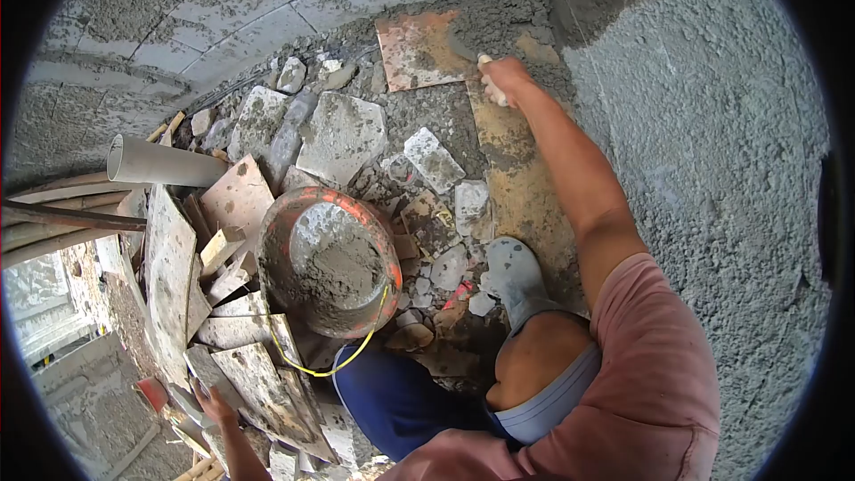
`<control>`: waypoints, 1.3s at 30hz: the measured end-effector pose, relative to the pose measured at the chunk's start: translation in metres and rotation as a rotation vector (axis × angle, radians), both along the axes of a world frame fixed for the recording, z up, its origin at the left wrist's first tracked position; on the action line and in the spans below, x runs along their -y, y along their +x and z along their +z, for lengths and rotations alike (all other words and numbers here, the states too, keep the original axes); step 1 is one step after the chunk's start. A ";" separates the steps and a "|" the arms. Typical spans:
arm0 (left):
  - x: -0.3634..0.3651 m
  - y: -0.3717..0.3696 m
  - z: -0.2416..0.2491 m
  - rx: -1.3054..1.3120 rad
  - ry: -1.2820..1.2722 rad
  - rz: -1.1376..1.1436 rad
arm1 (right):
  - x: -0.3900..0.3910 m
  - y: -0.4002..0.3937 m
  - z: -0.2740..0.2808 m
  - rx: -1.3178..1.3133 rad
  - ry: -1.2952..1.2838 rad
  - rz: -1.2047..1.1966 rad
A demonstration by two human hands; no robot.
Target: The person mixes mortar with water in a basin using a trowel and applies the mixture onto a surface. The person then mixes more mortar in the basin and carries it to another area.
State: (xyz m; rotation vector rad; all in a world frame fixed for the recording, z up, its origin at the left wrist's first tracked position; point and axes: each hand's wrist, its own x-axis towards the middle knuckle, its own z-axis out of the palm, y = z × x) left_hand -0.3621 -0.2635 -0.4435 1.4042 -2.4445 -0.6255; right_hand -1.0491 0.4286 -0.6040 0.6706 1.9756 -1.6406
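My right hand point(504, 80) is closed round the light handle of a trowel point(462, 46), whose blade touches wet mortar point(499, 18) at the foot of the wall. Beneath it lie a stained board point(423, 52) and a longer brown board point(517, 169). At the lower left, my left hand point(212, 405) is beside a flat grey tool or strip point(187, 401); its grip is too small to make out. An orange-rimmed bucket point(392, 254) with a yellow handle holds grey mortar point(334, 267) in front of my knees.
Broken slabs point(343, 134) and rubble cover the ground. Wood and tile pieces point(174, 267) are heaped left of the bucket, below a white pipe point(165, 162). A rough plastered wall point(704, 178) rises at the right, a block wall point(223, 18) at the top. My boot point(517, 276) is beside the rubble.
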 end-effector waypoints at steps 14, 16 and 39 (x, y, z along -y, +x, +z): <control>0.003 0.001 0.002 0.003 0.046 -0.004 | -0.027 -0.029 -0.040 -0.468 0.793 0.071; 0.007 0.004 -0.002 -0.015 0.050 0.002 | -0.034 -0.018 -0.038 -0.545 0.773 0.099; -0.014 -0.005 0.011 0.203 -0.190 -0.032 | 0.094 0.274 0.149 -1.315 0.736 0.971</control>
